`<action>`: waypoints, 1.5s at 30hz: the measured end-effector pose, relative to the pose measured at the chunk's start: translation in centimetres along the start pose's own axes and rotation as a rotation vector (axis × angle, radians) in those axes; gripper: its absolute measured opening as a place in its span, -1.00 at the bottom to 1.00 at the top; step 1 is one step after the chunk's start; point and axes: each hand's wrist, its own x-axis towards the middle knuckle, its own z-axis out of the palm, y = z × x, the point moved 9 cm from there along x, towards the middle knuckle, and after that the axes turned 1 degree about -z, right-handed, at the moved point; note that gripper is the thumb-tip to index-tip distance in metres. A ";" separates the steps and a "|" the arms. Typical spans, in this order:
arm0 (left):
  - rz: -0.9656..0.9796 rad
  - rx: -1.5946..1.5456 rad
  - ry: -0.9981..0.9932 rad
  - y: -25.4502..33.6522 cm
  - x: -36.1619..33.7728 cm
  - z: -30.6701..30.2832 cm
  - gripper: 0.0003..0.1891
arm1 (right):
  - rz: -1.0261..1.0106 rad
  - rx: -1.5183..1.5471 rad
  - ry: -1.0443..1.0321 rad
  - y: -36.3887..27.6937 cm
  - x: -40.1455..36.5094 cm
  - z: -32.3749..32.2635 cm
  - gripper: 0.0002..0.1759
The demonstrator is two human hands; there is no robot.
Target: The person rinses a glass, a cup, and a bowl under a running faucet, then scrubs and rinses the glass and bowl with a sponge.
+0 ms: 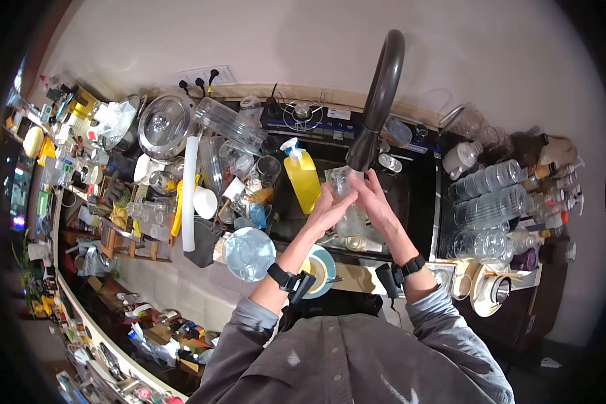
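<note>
Both of my hands are together over the dark sink (411, 232), below the spout of the tall dark faucet (382, 81). A small clear, shiny item (343, 180), perhaps glass or plastic, is between my left hand (333, 207) and my right hand (376, 200); its shape is hard to make out. Left of my hands, a yellow pump bottle (302, 178) with a white and blue top leans in the sink. Beneath my hands lie clear glass pieces, among them a bottle-like one (358, 243) near the sink's front edge.
Clear jars (491, 207) lie stacked on the right counter. A glass lid (165, 126), a tall clear cylinder (230, 125) and several cups crowd the left. Near the front edge are a translucent bluish bowl (249, 254) and a blue-rimmed plate (324, 260).
</note>
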 end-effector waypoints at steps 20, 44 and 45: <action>0.327 0.114 0.122 2.1 -1.8 -0.3 -0.38 | -0.710 -1.039 0.083 -8.3 -3.5 0.4 -0.50; 0.190 0.895 0.005 0.2 -15.6 -2.0 -0.29 | -0.493 -1.291 0.265 7.1 4.1 -3.9 -0.49; 0.418 0.776 0.112 0.0 -16.0 -2.2 -0.35 | -0.493 -1.274 0.175 6.6 4.5 -3.1 -0.52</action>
